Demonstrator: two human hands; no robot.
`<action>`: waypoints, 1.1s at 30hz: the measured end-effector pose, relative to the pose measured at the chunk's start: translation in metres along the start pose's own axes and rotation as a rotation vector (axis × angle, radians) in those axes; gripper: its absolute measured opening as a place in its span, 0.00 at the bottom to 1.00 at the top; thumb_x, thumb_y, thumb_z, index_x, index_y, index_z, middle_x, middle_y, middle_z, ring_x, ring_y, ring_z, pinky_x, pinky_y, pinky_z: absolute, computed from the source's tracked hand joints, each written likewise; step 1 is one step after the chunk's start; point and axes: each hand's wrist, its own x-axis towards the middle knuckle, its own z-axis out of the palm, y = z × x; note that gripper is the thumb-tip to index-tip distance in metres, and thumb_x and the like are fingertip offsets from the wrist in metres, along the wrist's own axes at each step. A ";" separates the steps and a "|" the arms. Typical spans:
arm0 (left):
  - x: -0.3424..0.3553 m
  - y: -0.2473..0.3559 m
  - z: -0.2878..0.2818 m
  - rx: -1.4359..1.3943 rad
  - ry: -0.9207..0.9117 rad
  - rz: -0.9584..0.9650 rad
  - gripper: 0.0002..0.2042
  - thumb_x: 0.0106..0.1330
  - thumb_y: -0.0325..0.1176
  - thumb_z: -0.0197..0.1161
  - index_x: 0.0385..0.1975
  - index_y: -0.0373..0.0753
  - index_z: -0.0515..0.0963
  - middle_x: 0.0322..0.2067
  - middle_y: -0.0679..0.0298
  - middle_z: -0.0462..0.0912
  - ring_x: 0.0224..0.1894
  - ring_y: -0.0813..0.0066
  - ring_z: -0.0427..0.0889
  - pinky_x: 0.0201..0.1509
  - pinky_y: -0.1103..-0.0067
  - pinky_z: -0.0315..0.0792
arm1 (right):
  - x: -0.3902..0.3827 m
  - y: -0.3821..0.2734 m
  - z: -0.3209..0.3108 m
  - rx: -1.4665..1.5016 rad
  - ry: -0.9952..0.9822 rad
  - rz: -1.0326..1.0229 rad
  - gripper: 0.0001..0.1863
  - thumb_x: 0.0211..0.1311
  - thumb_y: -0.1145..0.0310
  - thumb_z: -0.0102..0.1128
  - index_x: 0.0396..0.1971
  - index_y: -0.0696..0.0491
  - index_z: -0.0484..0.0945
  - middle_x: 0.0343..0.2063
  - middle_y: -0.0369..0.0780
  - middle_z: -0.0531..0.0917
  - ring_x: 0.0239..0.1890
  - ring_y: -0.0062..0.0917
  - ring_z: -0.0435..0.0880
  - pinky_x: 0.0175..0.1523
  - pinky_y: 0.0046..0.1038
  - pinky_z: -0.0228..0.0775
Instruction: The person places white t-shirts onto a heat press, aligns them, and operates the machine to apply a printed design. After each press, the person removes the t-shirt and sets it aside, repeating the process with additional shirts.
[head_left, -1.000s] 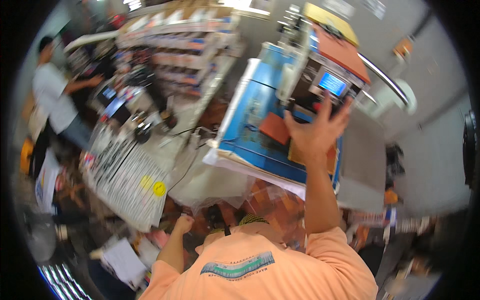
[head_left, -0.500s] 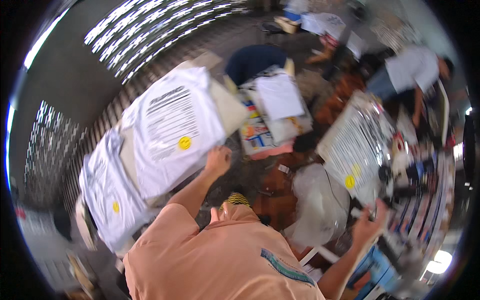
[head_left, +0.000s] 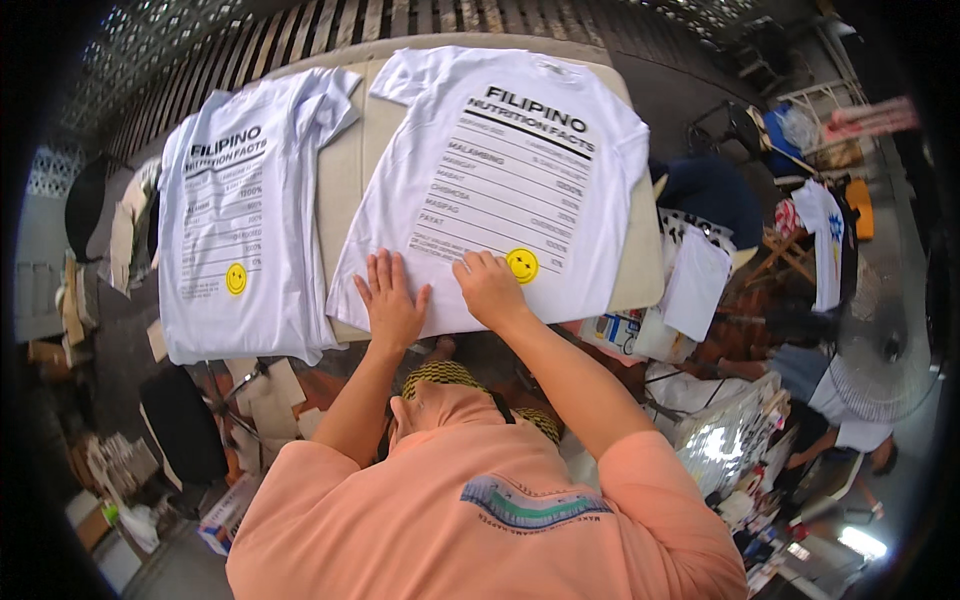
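I'm resting the left grip (head_left: 392, 308) flat on the white shirt (head_left: 500, 190), fingers spread, grasping nothing. Right grip (head_left: 490, 290) is curling onto the same shirt, just beside the yellow smiley print (head_left: 521, 265); I can't tell if it's pinching cloth. Shirt is lying on the beige counter (head_left: 345, 190), mostly beyond both grips. Second shirt (head_left: 240, 220), printed alike, is lying left of the left grip.

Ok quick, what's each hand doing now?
Left hand: open, flat on the white shirt on the right.
Right hand: curled on it; can't tell if pinching cloth.
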 end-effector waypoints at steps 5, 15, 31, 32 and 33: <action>0.002 -0.003 -0.005 -0.014 0.012 0.001 0.37 0.64 0.50 0.58 0.67 0.31 0.58 0.70 0.48 0.54 0.74 0.49 0.46 0.74 0.50 0.31 | 0.032 0.005 0.013 -0.164 -0.201 -0.175 0.07 0.56 0.72 0.53 0.35 0.51 0.76 0.27 0.37 0.79 0.34 0.31 0.79 0.39 0.32 0.70; 0.008 -0.001 -0.007 0.014 -0.027 -0.036 0.37 0.64 0.52 0.55 0.68 0.32 0.58 0.71 0.50 0.52 0.75 0.51 0.43 0.72 0.45 0.28 | 0.068 0.034 -0.011 0.382 -0.410 0.263 0.09 0.58 0.74 0.55 0.39 0.57 0.76 0.29 0.49 0.83 0.37 0.45 0.82 0.44 0.43 0.73; 0.003 0.001 -0.008 0.034 0.002 0.105 0.27 0.65 0.46 0.57 0.66 0.53 0.66 0.71 0.51 0.53 0.75 0.47 0.42 0.70 0.41 0.25 | 0.054 0.026 0.030 0.057 -0.156 -0.180 0.06 0.51 0.69 0.59 0.30 0.52 0.78 0.28 0.39 0.78 0.35 0.33 0.79 0.39 0.36 0.71; 0.003 0.002 -0.008 0.026 -0.006 0.103 0.26 0.65 0.46 0.57 0.65 0.56 0.67 0.71 0.51 0.53 0.75 0.48 0.43 0.70 0.41 0.25 | 0.056 0.028 0.029 0.102 -0.174 -0.136 0.06 0.51 0.69 0.59 0.30 0.52 0.79 0.28 0.39 0.78 0.35 0.34 0.79 0.39 0.36 0.71; 0.004 0.002 -0.008 0.017 -0.013 0.100 0.25 0.65 0.45 0.58 0.64 0.59 0.69 0.71 0.52 0.54 0.75 0.48 0.44 0.70 0.40 0.26 | 0.059 0.030 0.028 0.147 -0.192 -0.091 0.06 0.51 0.69 0.60 0.30 0.52 0.80 0.27 0.40 0.78 0.34 0.34 0.79 0.39 0.37 0.71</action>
